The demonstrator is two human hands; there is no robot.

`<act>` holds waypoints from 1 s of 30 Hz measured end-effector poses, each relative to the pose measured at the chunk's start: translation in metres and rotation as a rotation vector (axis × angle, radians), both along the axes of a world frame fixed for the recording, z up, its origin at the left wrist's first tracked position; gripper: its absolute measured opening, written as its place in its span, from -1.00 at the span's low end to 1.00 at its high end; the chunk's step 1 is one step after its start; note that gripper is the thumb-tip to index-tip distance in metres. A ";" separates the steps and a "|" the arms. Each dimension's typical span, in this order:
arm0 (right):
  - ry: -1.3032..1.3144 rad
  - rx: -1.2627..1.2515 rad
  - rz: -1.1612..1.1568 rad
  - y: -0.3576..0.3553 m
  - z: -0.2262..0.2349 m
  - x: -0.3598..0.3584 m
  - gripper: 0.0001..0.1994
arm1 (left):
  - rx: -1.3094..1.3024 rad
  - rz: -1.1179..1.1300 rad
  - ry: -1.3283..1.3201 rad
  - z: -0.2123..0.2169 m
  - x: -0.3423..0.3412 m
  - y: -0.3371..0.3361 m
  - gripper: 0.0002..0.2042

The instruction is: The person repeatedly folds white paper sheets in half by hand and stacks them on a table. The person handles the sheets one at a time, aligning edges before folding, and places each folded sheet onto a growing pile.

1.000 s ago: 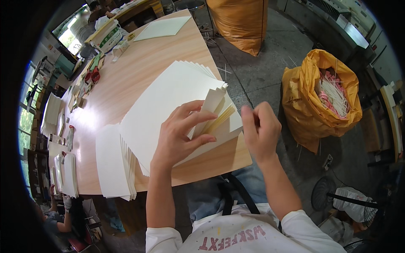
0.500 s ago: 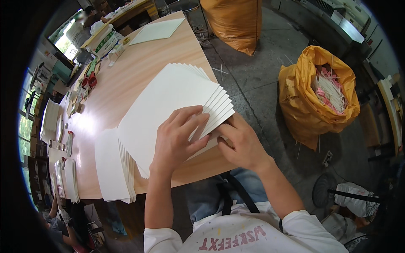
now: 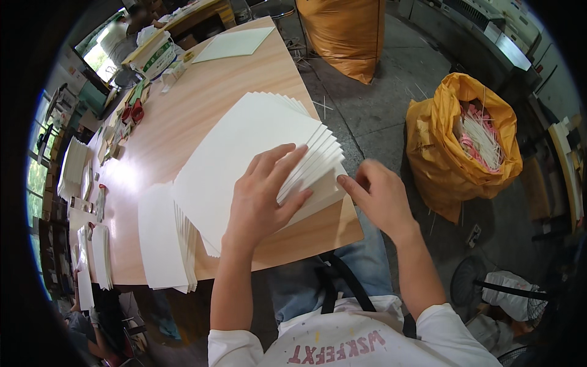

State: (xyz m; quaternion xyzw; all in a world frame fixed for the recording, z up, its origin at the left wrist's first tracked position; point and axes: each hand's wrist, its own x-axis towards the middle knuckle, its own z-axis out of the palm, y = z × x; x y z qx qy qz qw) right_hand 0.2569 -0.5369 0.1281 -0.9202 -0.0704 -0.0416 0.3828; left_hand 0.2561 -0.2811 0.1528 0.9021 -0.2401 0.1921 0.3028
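Drawing away to the right of its place half a second ago, the right hand (image 3: 379,192) is leaving the corner of the fanned white stack (image 3: 244,137) and is now hovering just beside its edge, past the rim of the tabletop (image 3: 304,243); its grip is showing the thumb reaching forward, apart from the curled, slightly blurred fingers. The left hand (image 3: 260,192) is staying over the stack's near right part, its grip standing spread, thumb and forefinger apart around the fanned edges (image 3: 319,153); whether its other fingers are pressing down, one cannot tell. As for progress, most of the stack is already lying spread into even steps at its far edge, while the margin between the hands is still looking loose and uneven; how many sheets are remaining to be handled is not showing. These sheets are appearing stiff, matte and smooth, like thick card, with straight, crisp edges overlapping like narrow stairs. To the left, a narrower white stack (image 3: 160,235) is lying on the same pale wood-grained surface, its right side also stepping outward. On the floor (image 3: 373,131), a crinkled yellow sack (image 3: 425,165) is gaping open, holding thin white and pink strips (image 3: 483,137).
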 end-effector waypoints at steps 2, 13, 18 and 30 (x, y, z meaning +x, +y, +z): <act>-0.110 -0.021 0.091 0.002 0.005 0.006 -0.62 | -0.164 0.025 0.102 0.002 -0.003 -0.001 -0.43; 0.058 0.723 0.132 0.036 -0.003 0.020 -0.59 | -0.049 -0.048 0.050 -0.007 0.004 0.007 -0.70; 0.281 0.963 0.127 0.036 0.012 0.020 -0.56 | 0.016 -0.052 0.016 -0.004 0.004 0.009 -0.59; 0.299 0.936 0.179 0.030 0.010 0.021 -0.53 | -0.060 -0.067 0.087 -0.006 0.006 0.011 -0.48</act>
